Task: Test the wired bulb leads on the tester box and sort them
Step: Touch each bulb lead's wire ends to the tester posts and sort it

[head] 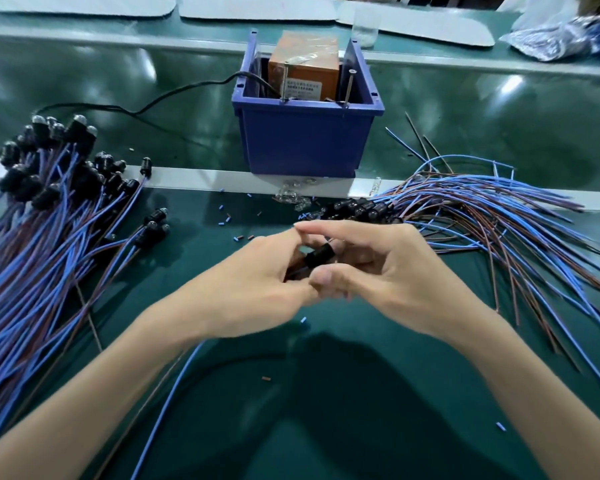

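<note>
Bulb lead [317,259]: one, gripped by left hand [257,282] and right hand [395,271].

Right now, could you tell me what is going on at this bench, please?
A person holds one black bulb holder between the left hand and right hand, above the green mat. Its blue lead trails back toward them. It is not at the orange tester box, which sits in the blue bin behind. Wired bulbs lie in a pile on the left and a pile on the right.
</note>
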`<state>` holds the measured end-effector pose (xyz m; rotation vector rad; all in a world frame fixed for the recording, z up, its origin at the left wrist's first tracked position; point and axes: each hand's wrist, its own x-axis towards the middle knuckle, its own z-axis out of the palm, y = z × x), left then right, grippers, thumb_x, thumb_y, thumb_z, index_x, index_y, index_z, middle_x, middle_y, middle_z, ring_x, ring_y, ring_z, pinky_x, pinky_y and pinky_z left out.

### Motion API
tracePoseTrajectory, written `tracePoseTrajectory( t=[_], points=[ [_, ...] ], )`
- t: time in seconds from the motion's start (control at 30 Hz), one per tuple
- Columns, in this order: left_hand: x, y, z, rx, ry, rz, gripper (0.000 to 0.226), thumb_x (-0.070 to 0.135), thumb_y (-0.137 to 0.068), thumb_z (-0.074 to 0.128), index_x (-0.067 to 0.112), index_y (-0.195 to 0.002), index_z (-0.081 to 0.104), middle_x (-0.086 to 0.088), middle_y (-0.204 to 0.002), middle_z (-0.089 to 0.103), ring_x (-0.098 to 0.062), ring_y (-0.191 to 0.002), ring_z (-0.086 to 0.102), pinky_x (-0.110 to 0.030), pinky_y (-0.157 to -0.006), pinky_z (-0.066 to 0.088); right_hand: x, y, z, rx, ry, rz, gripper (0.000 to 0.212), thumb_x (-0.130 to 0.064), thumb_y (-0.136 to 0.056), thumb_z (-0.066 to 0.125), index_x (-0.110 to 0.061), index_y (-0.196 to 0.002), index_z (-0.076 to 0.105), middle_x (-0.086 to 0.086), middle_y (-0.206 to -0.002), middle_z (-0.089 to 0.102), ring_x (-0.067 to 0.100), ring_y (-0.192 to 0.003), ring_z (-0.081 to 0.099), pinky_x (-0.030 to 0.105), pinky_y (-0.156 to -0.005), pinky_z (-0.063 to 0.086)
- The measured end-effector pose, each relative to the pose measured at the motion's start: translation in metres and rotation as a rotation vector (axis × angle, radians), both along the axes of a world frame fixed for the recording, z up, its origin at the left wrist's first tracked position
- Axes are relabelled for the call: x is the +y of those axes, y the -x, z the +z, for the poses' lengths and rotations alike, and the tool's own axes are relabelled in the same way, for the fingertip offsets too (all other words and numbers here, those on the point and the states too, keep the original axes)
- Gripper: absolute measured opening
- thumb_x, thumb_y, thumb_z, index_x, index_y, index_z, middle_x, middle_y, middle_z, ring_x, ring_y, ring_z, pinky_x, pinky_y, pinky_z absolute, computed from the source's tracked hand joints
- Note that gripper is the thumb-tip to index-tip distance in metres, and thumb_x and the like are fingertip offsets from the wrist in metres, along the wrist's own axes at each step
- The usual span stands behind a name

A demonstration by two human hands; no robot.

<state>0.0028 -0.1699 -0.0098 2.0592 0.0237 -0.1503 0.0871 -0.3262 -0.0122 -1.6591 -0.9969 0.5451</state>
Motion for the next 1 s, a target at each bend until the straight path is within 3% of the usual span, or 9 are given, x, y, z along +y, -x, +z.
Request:
tracePoseTrajectory(
  t=[0.13,0.23,0.3,0.37,0.43,0.5,0.67,0.83,1.0],
  points=[
    [-0.001,0.005,0.007,0.051,-0.061,0.117,0.069,0.033,-0.067,0.056,0.032,-0.133,0.039,0.005,-0.111,0.057,-0.017,-0.108,0.051,-0.040,-0.103,0.040,0.009,0.004,-0.010,-0.038,-0.115,-0.179,0.020,0.002,-0.083,0.067,-0.011,-0.097,0.072,-0.012,-0.062,0.063,0.004,-0.049,0.055,0.013,-0.054,0.046],
    [-0.009,0.017,0.020,-0.431,-0.270,0.375,0.051,0.028,-0.074,0.056,0.021,-0.125,0.052,0.009,-0.115,0.053,-0.005,-0.114,0.048,-0.014,-0.097,0.035,0.004,0.001,-0.007,-0.034,-0.169,-0.312,0.008,-0.009,-0.081,0.072,-0.017,-0.084,0.071,-0.009,-0.059,0.064,0.005,-0.046,0.055,0.015,-0.051,0.045],
    [-0.019,0.023,0.028,-0.406,0.060,0.388,0.020,0.025,-0.076,0.057,0.024,-0.093,0.067,0.010,-0.094,0.067,-0.002,-0.094,0.061,-0.013,-0.080,0.043,0.000,-0.001,-0.002,0.017,-0.258,-0.357,0.004,-0.014,-0.079,0.070,-0.018,-0.082,0.069,-0.010,-0.056,0.060,0.004,-0.046,0.050,0.013,-0.049,0.041],
    [-0.036,0.028,0.030,-0.025,0.482,0.283,0.009,0.024,-0.072,0.063,0.021,-0.072,0.071,0.005,-0.078,0.073,-0.004,-0.073,0.067,-0.015,-0.066,0.048,0.000,-0.001,0.000,0.120,-0.351,-0.418,0.002,-0.017,-0.081,0.067,-0.019,-0.079,0.068,-0.011,-0.057,0.057,0.004,-0.051,0.048,0.013,-0.053,0.040],
    [-0.050,0.030,0.025,0.310,0.768,0.327,0.044,0.045,-0.057,0.066,0.012,-0.085,0.070,-0.006,-0.088,0.075,-0.013,-0.082,0.071,-0.021,-0.070,0.055,0.003,0.001,0.002,0.306,-0.441,-0.435,0.009,-0.022,-0.088,0.062,-0.018,-0.079,0.063,-0.009,-0.067,0.060,0.006,-0.064,0.056,0.019,-0.065,0.048],
    [-0.050,0.029,0.017,0.373,1.024,0.547,0.074,0.057,-0.053,0.063,0.003,-0.104,0.059,-0.017,-0.109,0.069,-0.028,-0.102,0.067,-0.034,-0.086,0.055,0.004,0.003,0.006,0.556,-0.553,-0.391,0.018,-0.020,-0.097,0.046,-0.015,-0.082,0.053,-0.005,-0.077,0.064,0.013,-0.081,0.066,0.030,-0.078,0.055],
    [-0.023,0.018,0.017,0.047,1.401,0.950,0.052,0.048,-0.097,0.039,0.003,-0.119,0.051,-0.010,-0.112,0.068,-0.021,-0.104,0.064,-0.037,-0.095,0.047,-0.009,0.003,0.019,0.915,-0.731,-0.355,0.023,-0.016,-0.101,0.031,-0.013,-0.084,0.047,0.000,-0.063,0.048,0.013,-0.054,0.049,0.031,-0.066,0.055],
    [-0.006,0.008,0.028,-0.297,1.583,1.172,0.039,0.036,-0.105,0.027,0.012,-0.082,0.048,0.002,-0.053,0.047,-0.010,-0.040,0.047,-0.023,-0.054,0.044,-0.021,-0.009,0.026,0.854,-0.627,-0.484,0.018,-0.008,-0.095,0.036,-0.006,-0.094,0.055,-0.004,-0.058,0.036,0.008,-0.051,0.030,0.017,-0.047,0.033],
    [0.003,-0.009,0.031,-0.457,1.480,1.185,0.041,0.037,-0.106,0.024,0.016,-0.079,0.048,0.007,-0.043,0.029,-0.007,-0.033,0.024,-0.017,-0.036,0.025,-0.022,-0.033,0.036,0.817,-0.700,-0.458,0.021,-0.010,-0.100,0.035,-0.003,-0.104,0.055,-0.003,-0.065,0.039,0.005,-0.054,0.035,0.014,-0.049,0.033]
  ],
)
